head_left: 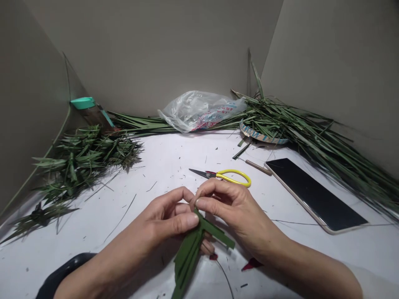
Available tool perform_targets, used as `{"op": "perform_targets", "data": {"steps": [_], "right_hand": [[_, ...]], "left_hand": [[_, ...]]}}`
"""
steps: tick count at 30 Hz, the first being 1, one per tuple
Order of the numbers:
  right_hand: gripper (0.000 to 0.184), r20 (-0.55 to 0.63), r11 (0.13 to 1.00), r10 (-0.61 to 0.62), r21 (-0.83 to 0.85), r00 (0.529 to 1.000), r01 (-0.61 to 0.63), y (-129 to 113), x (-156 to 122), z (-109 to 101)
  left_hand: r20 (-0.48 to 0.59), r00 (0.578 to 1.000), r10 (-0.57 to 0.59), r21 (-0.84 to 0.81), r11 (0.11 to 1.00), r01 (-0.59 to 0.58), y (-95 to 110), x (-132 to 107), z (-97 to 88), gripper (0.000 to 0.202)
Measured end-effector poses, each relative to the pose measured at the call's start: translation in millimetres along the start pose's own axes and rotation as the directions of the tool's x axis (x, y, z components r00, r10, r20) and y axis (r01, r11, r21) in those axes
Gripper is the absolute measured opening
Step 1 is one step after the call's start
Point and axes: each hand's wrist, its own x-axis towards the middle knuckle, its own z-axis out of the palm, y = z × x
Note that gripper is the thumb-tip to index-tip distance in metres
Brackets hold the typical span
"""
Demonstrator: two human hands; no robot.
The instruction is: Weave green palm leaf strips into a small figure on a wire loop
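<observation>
Several green leaf strips [190, 253], folded together at the top, hang between my hands over the white table. My left hand [171, 218] is closed around their upper end, its thumb pressing flat on the fold. At the very tip, my right hand [222, 201] pinches the same strips between thumb and fingers; the exact pinch point is partly hidden. One short strip end sticks out to the right under my right hand. Just beyond my hands lie scissors [232, 176] with yellow handles, their blades pointing left.
Woven leaf pieces [84, 160] pile up at left beside a teal-lidded bottle [93, 112]. A clear plastic bag [199, 110] rests at the back. Long leaves [299, 120] fill the right, with a phone [314, 195] and a brown-handled tool [258, 167] before them.
</observation>
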Motion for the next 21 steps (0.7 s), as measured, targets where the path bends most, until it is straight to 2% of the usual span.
{"op": "perform_targets", "data": {"steps": [3, 8, 16, 18, 21], "right_hand": [[0.009, -0.013, 1.0, -0.004, -0.014, 1.0, 0.004, 0.9, 0.5, 0.7], [0.007, -0.056, 0.993, -0.058, -0.103, 0.997, 0.053, 4.0, 4.3, -2.2], [0.011, -0.134, 0.978, -0.159, -0.16, 0.978, 0.137, 8.1, 1.8, -0.7], [0.011, -0.116, 0.979, -0.145, -0.161, 0.983, 0.126, 6.7, 2.2, -1.9], [0.012, -0.021, 0.99, -0.066, -0.129, 0.998, 0.063, 3.9, 4.3, -5.6]], "left_hand": [[-0.041, 0.999, -0.021, -0.081, 0.997, 0.018, -6.2, 1.9, 1.7, 0.014], [-0.216, 0.971, 0.101, 0.164, 0.984, -0.066, -15.3, 2.5, 2.8, 0.021], [-0.25, 0.959, 0.135, 0.26, 0.963, -0.068, -24.8, 5.0, 6.7, 0.03], [-0.236, 0.964, 0.126, 0.251, 0.966, -0.065, -25.2, 4.3, 4.9, 0.03], [-0.219, 0.97, 0.102, 0.198, 0.978, -0.059, -24.6, 3.5, 0.6, 0.027]]}}
